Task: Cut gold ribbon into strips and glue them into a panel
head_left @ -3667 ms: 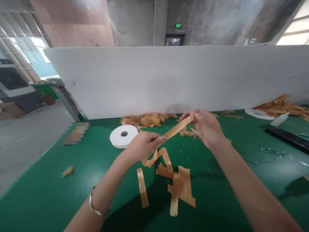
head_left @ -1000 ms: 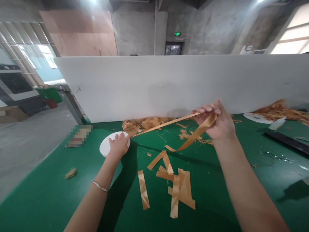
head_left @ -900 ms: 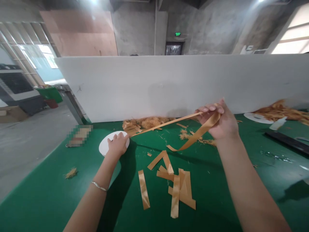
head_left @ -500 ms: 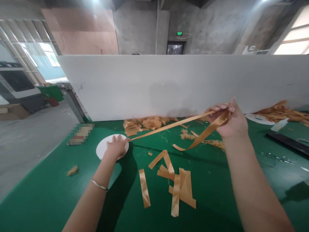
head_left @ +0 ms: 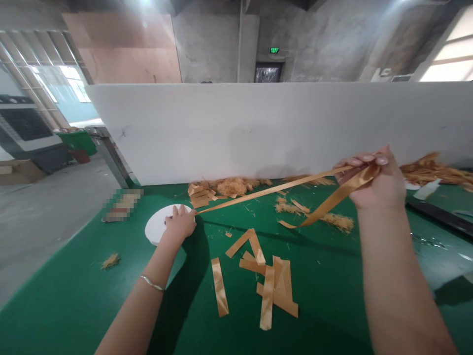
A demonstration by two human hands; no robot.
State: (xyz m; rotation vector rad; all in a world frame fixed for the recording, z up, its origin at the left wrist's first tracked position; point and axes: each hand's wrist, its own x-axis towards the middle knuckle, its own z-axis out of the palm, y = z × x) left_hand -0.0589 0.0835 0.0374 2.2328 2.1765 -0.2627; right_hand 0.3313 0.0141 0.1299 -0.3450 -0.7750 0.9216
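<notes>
My left hand (head_left: 181, 223) rests on a white ribbon spool (head_left: 153, 224) lying on the table, its fingers bent over the right side and holding it. From the spool's right edge a gold satin ribbon (head_left: 273, 189) runs taut and slanting upward to my right hand (head_left: 375, 175). The fingers of that raised hand are closed on the ribbon, and a loose end hangs from it, curling down toward the table. Several cut ribbon pieces (head_left: 268, 296) lie in front, some overlapping in a pile. One separate ribbon strip (head_left: 220, 287) lies to their left.
Frayed orange fibre (head_left: 234, 186) is heaped along the white panel (head_left: 221, 133) behind the green table (head_left: 111, 305). More strands (head_left: 439, 170), a small bottle (head_left: 426, 190) and a long black object (head_left: 443, 219) lie at right. A blurred flat object (head_left: 122, 206) is at left.
My right hand has moved to the right and slightly up, drawing the ribbon and its hanging end along. My left hand stays on the spool.
</notes>
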